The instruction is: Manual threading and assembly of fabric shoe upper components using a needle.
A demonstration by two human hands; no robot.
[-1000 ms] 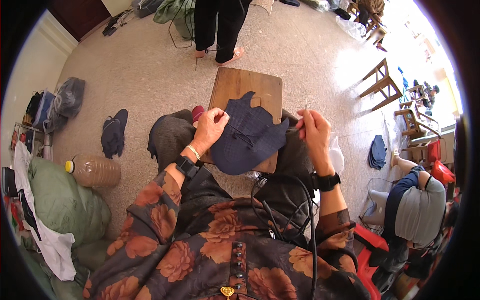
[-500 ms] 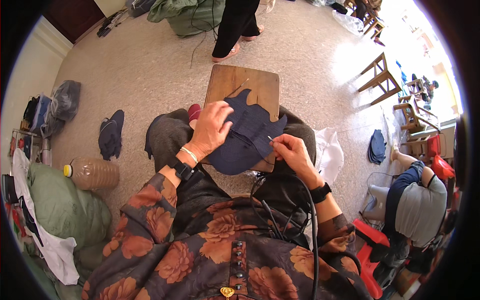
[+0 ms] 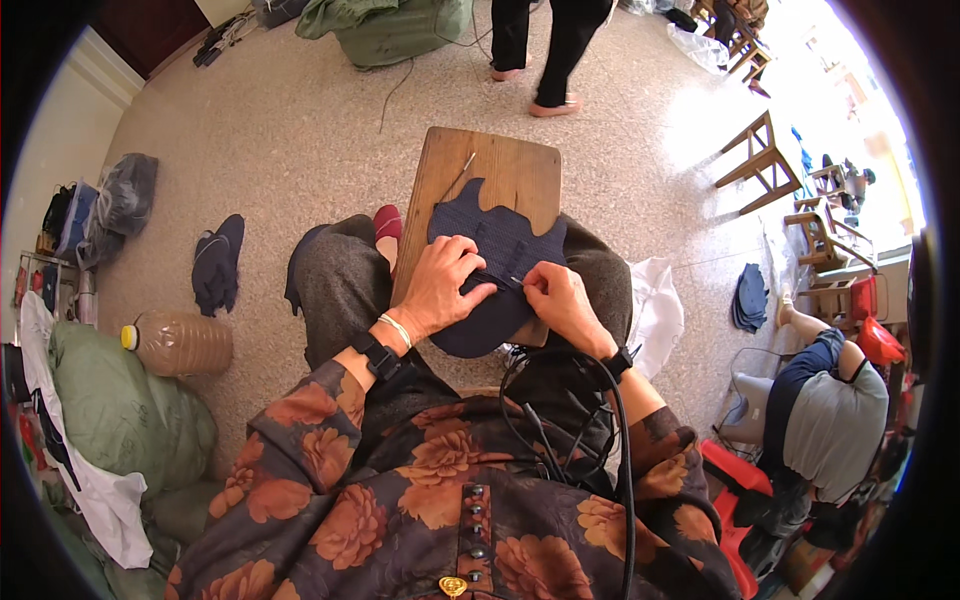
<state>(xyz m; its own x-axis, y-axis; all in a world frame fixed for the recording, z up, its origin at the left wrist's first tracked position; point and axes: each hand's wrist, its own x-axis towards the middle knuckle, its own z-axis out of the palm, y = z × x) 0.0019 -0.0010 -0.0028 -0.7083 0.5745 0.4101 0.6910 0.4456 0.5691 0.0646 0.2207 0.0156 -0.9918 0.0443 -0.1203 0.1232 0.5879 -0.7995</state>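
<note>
Navy mesh fabric piece (image 3: 510, 248) is at frame centre, lying on a wooden board (image 3: 505, 150) between the knees; its lower edge hangs past the board toward the lap.

Right hand (image 3: 567, 300): thumb and index pinching a slim metallic needle-like tool (image 3: 516, 281), tip over the fabric. Exact tip shape too small to tell. Left hand (image 3: 440, 287): fingers close together and bent over the fabric, thumb apart, pointing at the tool. Can't tell if it pinches the dark strands there or only presses.

Risks, my read:
- Tip sits just beside the left thumb. A slip of the pinch or a sudden push could prick it.
- Left hand looks like the main hold-down. If it lifts, the fabric could skid or bunch and throw off placement.
- Dark strands on dark mesh: low contrast, easy to snag or catch the wrong one.
- Thin rod (image 3: 460, 177), upper left of the board, lies loose. A board tilt could roll it off.
- Black cable (image 3: 625, 450), lower centre-right, loops near the right wrist; could snag on a wide pull.
</note>
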